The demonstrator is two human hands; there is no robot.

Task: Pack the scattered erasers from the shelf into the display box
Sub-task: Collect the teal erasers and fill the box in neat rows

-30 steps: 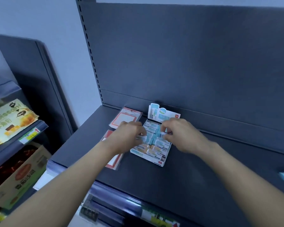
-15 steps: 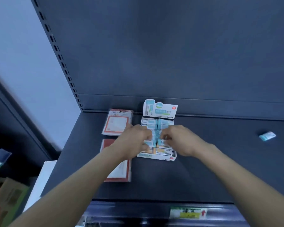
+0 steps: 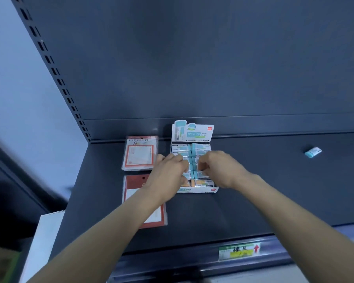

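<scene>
Fingers (image 3: 181,160) curled | left hand (image 3: 166,174) and right hand (image 3: 223,170) pinching erasers (image 3: 200,149) in display box (image 3: 203,189)

dark grey shelf (image 3: 274,190), white-and-teal display box (image 3: 192,132), teal-and-white eraser (image 3: 313,152)

One box (image 3: 198,190) and one shelf (image 3: 264,190) are shown. One loose eraser (image 3: 313,152) is counted outside the box; the erasers in the box (image 3: 201,149), partly covered, cannot be counted. Two card packs (image 3: 139,153) (image 3: 134,187), one price label (image 3: 239,252) and two hands, left hand (image 3: 168,174) and right hand (image 3: 221,170), are seen.
</scene>
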